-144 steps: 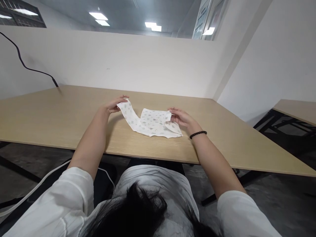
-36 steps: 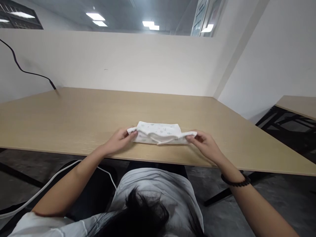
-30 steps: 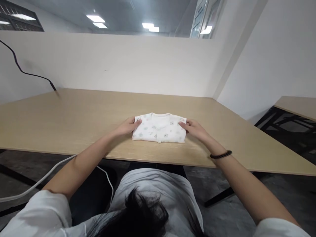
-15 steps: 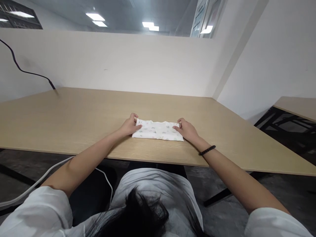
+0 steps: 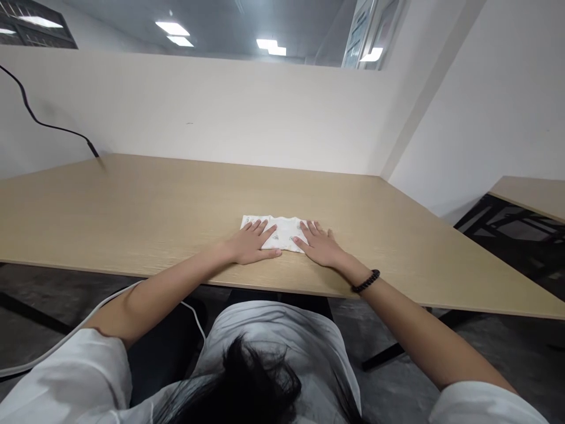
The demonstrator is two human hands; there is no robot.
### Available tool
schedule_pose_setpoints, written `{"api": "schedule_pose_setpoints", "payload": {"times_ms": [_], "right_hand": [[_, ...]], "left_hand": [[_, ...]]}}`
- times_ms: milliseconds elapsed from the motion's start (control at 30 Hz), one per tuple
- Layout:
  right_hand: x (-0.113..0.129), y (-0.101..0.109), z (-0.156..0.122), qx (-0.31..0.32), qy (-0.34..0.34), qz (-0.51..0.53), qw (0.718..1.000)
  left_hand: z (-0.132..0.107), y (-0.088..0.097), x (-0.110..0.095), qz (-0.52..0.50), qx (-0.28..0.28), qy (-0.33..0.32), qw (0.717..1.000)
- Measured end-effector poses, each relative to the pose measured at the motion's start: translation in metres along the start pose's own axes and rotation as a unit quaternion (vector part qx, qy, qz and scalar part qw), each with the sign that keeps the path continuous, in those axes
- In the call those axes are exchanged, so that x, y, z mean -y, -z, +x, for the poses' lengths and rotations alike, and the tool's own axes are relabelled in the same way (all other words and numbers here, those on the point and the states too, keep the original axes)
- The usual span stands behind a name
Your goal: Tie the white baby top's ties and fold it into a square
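Left hand (image 5: 253,246) and right hand (image 5: 320,244) lie palm-down, fingers spread flat, on the folded cloth (image 5: 282,228). The cloth lies on the wooden desk (image 5: 132,206), near its front edge. A white partition wall (image 5: 220,112) stands behind the cloth.

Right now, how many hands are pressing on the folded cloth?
2. The left hand lies flat on the left half of the cloth; the right hand, with a bracelet at its wrist, lies flat on the right half. No other hands are in view.
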State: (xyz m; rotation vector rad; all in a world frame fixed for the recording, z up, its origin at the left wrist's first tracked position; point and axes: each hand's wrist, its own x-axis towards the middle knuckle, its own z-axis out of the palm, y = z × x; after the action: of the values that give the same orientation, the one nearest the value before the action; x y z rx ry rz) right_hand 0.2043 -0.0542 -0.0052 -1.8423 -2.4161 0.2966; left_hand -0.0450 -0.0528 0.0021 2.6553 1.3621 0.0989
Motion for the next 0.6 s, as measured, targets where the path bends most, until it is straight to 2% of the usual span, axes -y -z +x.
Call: {"api": "schedule_pose_setpoints", "payload": {"times_ms": [167, 300, 367, 433, 600], "right_hand": [[0.002, 0.009, 0.002, 0.027, -0.006, 0.008, 1.000], [0.026, 0.015, 0.009, -0.029, 0.000, 0.003, 1.000], [0.040, 0.011, 0.016, -0.049, 0.020, 0.000, 0.999], [0.050, 0.005, 0.023, -0.054, 0.012, -0.008, 0.998], [0.049, -0.009, 0.034, -0.027, -0.028, 0.014, 0.999]], "left_hand": [[0.000, 0.002, 0.001, -0.054, -0.013, 0.015, 0.998], [0.008, 0.002, -0.011, -0.076, -0.046, 0.024, 0.996], [0.016, 0.000, -0.016, -0.069, -0.057, 0.027, 0.996], [0.025, -0.004, -0.018, -0.062, -0.062, 0.036, 0.996], [0.039, -0.015, -0.013, -0.050, -0.049, 0.069, 0.995]]}}
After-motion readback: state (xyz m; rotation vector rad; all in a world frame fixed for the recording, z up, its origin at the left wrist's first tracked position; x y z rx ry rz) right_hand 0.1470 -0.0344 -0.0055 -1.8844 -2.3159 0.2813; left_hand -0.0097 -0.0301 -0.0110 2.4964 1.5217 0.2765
